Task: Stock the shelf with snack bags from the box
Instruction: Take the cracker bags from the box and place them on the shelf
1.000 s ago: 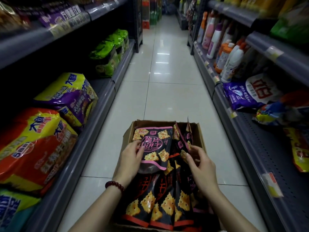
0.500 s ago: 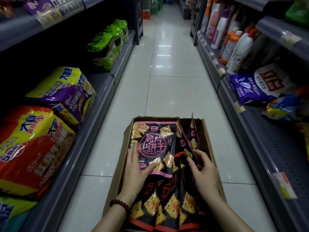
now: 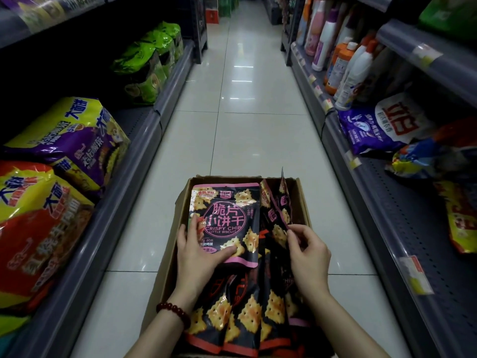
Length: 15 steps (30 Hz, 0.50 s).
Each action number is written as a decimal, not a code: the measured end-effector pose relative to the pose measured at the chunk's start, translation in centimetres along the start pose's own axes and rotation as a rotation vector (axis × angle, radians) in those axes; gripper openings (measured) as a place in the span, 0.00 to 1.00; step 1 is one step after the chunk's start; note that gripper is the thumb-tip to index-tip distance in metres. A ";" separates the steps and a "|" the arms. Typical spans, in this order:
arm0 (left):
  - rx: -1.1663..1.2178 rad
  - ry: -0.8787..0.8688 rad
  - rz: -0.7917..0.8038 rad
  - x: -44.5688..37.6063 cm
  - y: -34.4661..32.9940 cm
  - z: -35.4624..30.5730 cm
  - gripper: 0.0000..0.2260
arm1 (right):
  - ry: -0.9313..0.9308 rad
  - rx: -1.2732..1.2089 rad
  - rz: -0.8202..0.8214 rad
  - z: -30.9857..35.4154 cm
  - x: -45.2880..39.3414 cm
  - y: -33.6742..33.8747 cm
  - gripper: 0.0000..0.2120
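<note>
Black-and-pink snack bag (image 3: 227, 223), printed with square crackers and the words "CRISPY CHIP LITTLE BISCUIT", lying face-up on top of the other bags at the far left of an open cardboard box (image 3: 302, 200). The left hand (image 3: 198, 257) grips this bag by its lower left edge: the thumb lies across the printed front near the pink bottom band, and the fingers reach up along and behind the left side. A dark red bead bracelet (image 3: 173, 311) circles that wrist.

To the right, further bags (image 3: 273, 218) of the same kind stand on edge in the box, their pink top seals pointing away from the viewer. The right hand (image 3: 308, 257) is closed on these: thumb and forefinger pinch the edge of one upright bag, the remaining fingers curled beside it. More bags (image 3: 240, 319) lie overlapped and flat in the near part of the box, red bottom bands toward the viewer.

The box sits low in a shop aisle over a glossy pale tiled floor (image 3: 240, 140). The left shelf (image 3: 121, 200) carries large yellow, purple and red multipacks (image 3: 64, 140), with green packs (image 3: 147, 63) farther along. The right shelf (image 3: 402, 218) carries plastic bottles (image 3: 353, 71), a purple-and-white sack (image 3: 379, 125) and other bright packs, with price tags along its front rail.
</note>
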<state>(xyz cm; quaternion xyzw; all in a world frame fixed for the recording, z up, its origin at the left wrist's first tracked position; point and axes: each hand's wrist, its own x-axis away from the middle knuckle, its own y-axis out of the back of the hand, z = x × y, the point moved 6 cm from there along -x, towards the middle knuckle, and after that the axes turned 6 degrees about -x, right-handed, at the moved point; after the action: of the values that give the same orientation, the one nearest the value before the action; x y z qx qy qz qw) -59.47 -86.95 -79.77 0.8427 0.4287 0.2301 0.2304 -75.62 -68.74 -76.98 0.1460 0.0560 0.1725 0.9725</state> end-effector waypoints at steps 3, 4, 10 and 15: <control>0.047 0.053 0.077 -0.5 -0.1 -0.1 0.54 | -0.008 -0.021 0.037 -0.3 0.1 -0.6 0.05; 0.059 0.065 0.093 -0.5 -0.1 -0.1 0.53 | -0.022 -0.038 0.061 -0.5 0.2 -1.0 0.05; 0.050 0.041 0.145 -0.7 0.5 -0.5 0.50 | -0.076 -0.088 0.099 -1.3 0.0 -2.3 0.09; 0.069 0.040 0.125 -1.0 1.4 0.4 0.52 | -0.112 -0.082 0.129 -1.4 -0.1 -2.9 0.15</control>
<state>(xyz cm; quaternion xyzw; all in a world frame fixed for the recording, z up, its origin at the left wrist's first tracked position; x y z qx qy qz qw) -58.94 -88.58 -79.45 0.8705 0.3873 0.2462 0.1778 -74.97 -71.00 -79.23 0.1187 -0.0152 0.2287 0.9661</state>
